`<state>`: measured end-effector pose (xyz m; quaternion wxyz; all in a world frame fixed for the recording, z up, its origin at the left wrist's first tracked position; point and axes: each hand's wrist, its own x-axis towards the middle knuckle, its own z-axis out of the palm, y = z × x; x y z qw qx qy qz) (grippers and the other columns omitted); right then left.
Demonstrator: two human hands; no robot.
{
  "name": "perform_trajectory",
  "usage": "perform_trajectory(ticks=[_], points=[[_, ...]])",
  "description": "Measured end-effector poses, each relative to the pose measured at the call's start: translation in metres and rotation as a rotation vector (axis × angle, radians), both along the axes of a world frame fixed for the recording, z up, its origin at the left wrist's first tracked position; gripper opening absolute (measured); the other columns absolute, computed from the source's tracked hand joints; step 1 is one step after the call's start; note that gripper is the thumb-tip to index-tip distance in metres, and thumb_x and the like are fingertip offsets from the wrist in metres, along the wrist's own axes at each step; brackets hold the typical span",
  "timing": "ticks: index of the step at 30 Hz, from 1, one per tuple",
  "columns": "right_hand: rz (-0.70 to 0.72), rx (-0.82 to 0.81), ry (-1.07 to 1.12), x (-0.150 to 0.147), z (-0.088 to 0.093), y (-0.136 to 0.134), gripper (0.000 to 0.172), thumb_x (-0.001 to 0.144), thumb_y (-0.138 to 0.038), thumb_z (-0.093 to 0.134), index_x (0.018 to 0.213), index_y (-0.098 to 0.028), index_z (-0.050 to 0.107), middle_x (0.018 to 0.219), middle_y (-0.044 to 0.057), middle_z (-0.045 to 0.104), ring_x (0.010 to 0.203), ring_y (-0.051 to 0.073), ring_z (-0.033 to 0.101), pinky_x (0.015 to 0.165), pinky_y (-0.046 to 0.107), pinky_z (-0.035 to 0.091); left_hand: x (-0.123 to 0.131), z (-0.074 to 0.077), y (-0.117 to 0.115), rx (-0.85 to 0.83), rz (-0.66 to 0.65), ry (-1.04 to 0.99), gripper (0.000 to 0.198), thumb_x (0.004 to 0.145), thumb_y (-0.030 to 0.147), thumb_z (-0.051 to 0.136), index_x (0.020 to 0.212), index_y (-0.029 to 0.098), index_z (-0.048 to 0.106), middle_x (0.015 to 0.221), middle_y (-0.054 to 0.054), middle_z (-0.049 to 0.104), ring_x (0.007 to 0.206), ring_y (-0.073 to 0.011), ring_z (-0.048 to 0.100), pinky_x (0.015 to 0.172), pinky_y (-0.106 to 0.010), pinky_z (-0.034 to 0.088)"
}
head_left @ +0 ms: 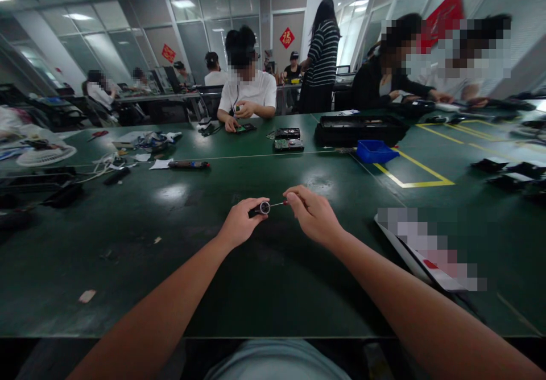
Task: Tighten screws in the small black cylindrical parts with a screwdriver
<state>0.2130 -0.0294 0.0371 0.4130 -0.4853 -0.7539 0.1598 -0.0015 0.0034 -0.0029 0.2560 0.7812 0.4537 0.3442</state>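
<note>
My left hand is closed round a small black cylindrical part whose round, silver-rimmed end faces me. Pinched in the fingers of my right hand is a thin screwdriver, with a metal shaft and a bit of red at the fingertips. The shaft points left and its tip meets the edge of the round end; whether it sits in a screw is too small to tell. Both hands are just above the green table, near its middle.
A device with a pale, blurred-out top lies right of my right arm. Farther off are a blue scoop-like tray, a long black housing, hard drives and a dark rod-shaped tool. Across the table a person handles a circuit board.
</note>
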Motion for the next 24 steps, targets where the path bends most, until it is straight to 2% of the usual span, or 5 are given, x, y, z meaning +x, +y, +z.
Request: perform_trajectory(ticks=[5, 9, 14, 21, 24], points=[[-0.044, 0.034, 0.093, -0.002, -0.004, 0.001, 0.023, 0.098, -0.030, 0.043, 0.115, -0.022, 0.056, 0.078, 0.002, 0.067, 0.066, 0.018, 0.062, 0.064, 0.031, 0.044, 0.000, 0.001, 0.000, 0.003, 0.007, 0.009, 0.042, 0.083, 0.021, 0.070, 0.125, 0.027, 0.066, 0.123, -0.005, 0.068, 0.117, -0.0235, 0.060, 0.107, -0.044, 0.041], [0.004, -0.037, 0.300, -0.003, -0.009, 0.005, 0.016, 0.094, -0.033, 0.050, 0.102, -0.022, 0.058, 0.086, 0.005, 0.070, 0.080, 0.020, 0.067, 0.074, 0.034, 0.050, -0.001, 0.000, 0.001, 0.016, 0.020, 0.019, 0.043, 0.084, 0.022, 0.070, 0.126, 0.027, 0.065, 0.123, -0.004, 0.068, 0.115, -0.0228, 0.060, 0.105, -0.041, 0.042], [0.017, -0.108, 0.473, -0.006, -0.010, 0.008, 0.024, 0.095, -0.040, 0.050, 0.095, -0.020, 0.062, 0.082, 0.004, 0.070, 0.075, 0.018, 0.067, 0.074, 0.035, 0.052, -0.001, -0.001, 0.001, 0.038, 0.031, 0.022, 0.044, 0.085, 0.024, 0.070, 0.128, 0.028, 0.064, 0.123, -0.004, 0.068, 0.116, -0.0235, 0.060, 0.105, -0.042, 0.041], [-0.085, -0.142, 0.465, -0.008, -0.009, 0.006, 0.027, 0.095, -0.042, 0.049, 0.092, -0.020, 0.063, 0.075, 0.003, 0.067, 0.071, 0.018, 0.064, 0.070, 0.034, 0.051, 0.000, -0.003, 0.002, 0.051, -0.024, -0.006, 0.044, 0.084, 0.023, 0.071, 0.128, 0.028, 0.064, 0.124, -0.005, 0.068, 0.117, -0.0227, 0.059, 0.107, -0.044, 0.040], [-0.057, -0.231, 0.618, -0.005, -0.012, 0.012, 0.026, 0.092, -0.045, 0.054, 0.090, -0.020, 0.063, 0.075, 0.003, 0.066, 0.070, 0.017, 0.063, 0.071, 0.035, 0.052, 0.000, -0.002, 0.002, 0.062, -0.032, -0.029, 0.044, 0.084, 0.022, 0.071, 0.127, 0.028, 0.065, 0.125, -0.004, 0.068, 0.118, -0.0221, 0.059, 0.108, -0.044, 0.040]])
